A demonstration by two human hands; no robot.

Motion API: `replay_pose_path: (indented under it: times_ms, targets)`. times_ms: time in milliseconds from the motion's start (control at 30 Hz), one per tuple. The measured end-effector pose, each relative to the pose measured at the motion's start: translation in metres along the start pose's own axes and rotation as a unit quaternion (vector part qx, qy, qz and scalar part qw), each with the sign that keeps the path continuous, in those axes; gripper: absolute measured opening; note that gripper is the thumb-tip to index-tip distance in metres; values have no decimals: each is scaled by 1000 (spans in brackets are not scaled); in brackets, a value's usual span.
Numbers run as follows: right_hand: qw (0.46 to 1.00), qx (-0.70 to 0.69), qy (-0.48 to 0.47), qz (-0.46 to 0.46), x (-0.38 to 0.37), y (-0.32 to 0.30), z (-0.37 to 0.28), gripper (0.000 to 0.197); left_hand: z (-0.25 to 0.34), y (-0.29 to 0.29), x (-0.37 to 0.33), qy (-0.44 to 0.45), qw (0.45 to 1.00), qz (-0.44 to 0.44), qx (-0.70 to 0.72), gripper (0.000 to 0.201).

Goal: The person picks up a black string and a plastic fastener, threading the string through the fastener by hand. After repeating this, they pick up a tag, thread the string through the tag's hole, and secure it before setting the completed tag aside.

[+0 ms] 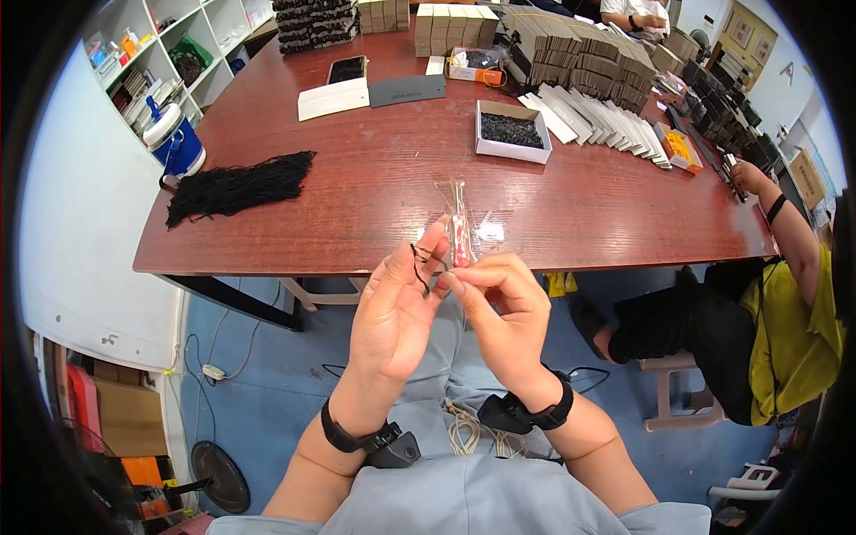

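Observation:
Just off the table's front edge, a thin black cord (418, 271) loops between my two hands. My left hand (390, 316) is half curled, palm up, with the cord caught across its thumb and fingers. Thumb and forefinger of my right hand (510, 312) are pinched together on the cord's other part, close to the left fingertips. Just beyond my fingers, a clear plastic packet with a red and white item inside (460, 236) lies on the table (374, 196). A bundle of black cords (241, 185) is spread farther left.
A white box of small black pieces (511, 132) stands beyond my hands, with fanned white cards (615, 132) to its right. Grey stacks (580, 58) and a phone (348, 69) are farther back. A blue-white jug (174, 143) is at left; a co-worker (785, 312) sits at right.

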State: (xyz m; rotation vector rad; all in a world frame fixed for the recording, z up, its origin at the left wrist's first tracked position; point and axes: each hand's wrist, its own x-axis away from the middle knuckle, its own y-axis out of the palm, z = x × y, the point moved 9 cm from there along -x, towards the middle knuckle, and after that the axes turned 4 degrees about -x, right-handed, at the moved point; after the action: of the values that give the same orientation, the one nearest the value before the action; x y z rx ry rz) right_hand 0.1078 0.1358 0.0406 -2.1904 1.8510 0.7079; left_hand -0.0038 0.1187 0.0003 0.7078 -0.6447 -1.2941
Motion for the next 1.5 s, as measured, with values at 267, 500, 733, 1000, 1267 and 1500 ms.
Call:
replay_pose_path:
  times_ms: [267,500,733,1000,1267,1500]
  targets:
    - [997,50,-63,-12,7,0,-5,12,-18,5,5,-55,997,-27,54,18]
    - [1000,-5,-30,-3,-1,-17,-15,8,-8,11,5,-5,999,-39,32,10]
    - [964,-115,197,-134,-7,-2,10,21,-12,28,11,-38,991,-122,34,9]
    - [968,-179,169,-54,-6,-15,8,14,-18,31,13,-63,992,-98,-42,9]
    - [992,48,-31,-109,-16,-20,-32,17,-7,18,6,15,991,-44,-126,4]
    - [982,109,-85,-128,-13,-13,-41,18,2,24,7,77,978,-48,-187,3]
